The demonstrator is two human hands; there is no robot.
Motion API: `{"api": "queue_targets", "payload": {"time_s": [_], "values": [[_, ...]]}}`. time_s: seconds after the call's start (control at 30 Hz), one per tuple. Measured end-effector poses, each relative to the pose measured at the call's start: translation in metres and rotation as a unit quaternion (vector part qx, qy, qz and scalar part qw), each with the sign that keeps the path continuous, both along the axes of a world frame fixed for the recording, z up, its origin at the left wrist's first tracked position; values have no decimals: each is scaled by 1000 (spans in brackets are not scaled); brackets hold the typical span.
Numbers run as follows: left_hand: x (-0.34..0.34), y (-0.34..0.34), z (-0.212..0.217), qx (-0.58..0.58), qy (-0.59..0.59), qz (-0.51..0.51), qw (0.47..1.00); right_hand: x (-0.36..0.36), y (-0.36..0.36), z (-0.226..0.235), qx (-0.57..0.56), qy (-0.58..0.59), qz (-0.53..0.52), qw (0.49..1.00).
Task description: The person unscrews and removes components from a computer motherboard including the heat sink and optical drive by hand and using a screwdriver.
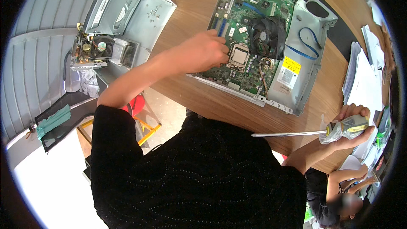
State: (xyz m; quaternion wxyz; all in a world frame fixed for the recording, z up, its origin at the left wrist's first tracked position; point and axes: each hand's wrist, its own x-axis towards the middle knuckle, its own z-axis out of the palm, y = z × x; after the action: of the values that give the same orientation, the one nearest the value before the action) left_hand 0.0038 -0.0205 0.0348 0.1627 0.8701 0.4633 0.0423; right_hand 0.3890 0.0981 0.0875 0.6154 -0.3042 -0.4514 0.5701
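My left hand (210, 51) rests over the left edge of a green motherboard (250, 78) lying in an open metal computer case (308, 85). Its fingers are curled beside the memory slots (223, 24), and whatever is in them is hidden. A square processor (240, 55) sits in its socket just right of that hand. Next to the socket, a black cooling fan (267, 37) leans on the board. Off to the right, my right hand (355, 138) grips a screwdriver (292, 134) by its handle, which is wrapped in clear plastic. The long shaft points left, away from the board.
A second metal case part (154, 0) with loose screws (154, 12) stands at the far left, near a power supply with a small fan (101, 46). A blue cable (308, 54) lies in the case. Paper stacks (365, 78) line the right side. Another person (335, 199) is at lower right.
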Motion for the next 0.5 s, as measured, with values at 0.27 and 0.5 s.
{"api": "queue_targets", "payload": {"time_s": [0.27,0.5], "values": [[-21,-21,20,97,-141,130,977,-79,-7,32,140,-178,-190,955],[-2,-38,18,95,-259,237,932,-150,-36,34,301,-379,-128,866]]}}
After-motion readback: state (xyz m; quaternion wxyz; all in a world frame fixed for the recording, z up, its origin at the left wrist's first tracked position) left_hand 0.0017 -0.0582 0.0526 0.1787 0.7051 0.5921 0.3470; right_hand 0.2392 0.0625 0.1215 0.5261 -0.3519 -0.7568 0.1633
